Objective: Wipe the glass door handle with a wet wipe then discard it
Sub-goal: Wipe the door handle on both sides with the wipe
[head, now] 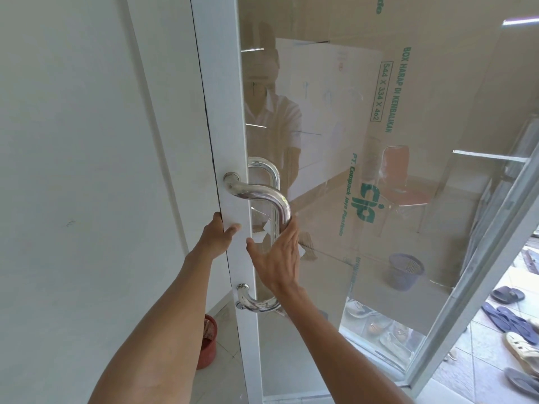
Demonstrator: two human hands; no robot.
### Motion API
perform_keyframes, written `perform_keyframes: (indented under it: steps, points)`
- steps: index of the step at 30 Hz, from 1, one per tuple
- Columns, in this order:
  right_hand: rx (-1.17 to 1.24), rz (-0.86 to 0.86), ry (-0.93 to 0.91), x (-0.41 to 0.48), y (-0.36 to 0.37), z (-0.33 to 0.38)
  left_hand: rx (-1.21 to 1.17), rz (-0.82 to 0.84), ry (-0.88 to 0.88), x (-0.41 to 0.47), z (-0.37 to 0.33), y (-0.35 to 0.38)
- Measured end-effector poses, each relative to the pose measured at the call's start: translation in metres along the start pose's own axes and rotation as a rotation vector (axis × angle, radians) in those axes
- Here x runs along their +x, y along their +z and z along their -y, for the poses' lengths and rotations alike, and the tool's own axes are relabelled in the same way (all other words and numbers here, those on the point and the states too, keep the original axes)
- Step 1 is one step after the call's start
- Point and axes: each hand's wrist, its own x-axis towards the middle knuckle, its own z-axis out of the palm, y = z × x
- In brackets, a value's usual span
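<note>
The chrome door handle point(262, 193) is a curved pull bar fixed to the white frame point(224, 112) of the glass door point(320, 141). My right hand point(275, 252) wraps around the handle's vertical bar at mid-height. It presses a white wet wipe point(302, 248) against the bar, and only the wipe's edges show past my fingers. My left hand point(220, 236) grips the edge of the door frame, level with the handle's middle. The handle's lower mount point(245, 297) shows below my right wrist.
A red mesh bin point(207, 342) stands on the floor to the left of the door. Through the glass I see a purple basket point(405, 271), a red chair point(404, 182) and a printed cardboard sheet point(393, 97). Sandals point(510, 313) lie on the tiles at right.
</note>
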Motion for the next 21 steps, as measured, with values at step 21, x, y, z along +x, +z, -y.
perform_keyframes:
  steps: [21]
  points:
    - [0.125, 0.363, 0.482, -0.066, 0.037, -0.117, -0.028, 0.012, 0.026, 0.0, 0.004, -0.003]
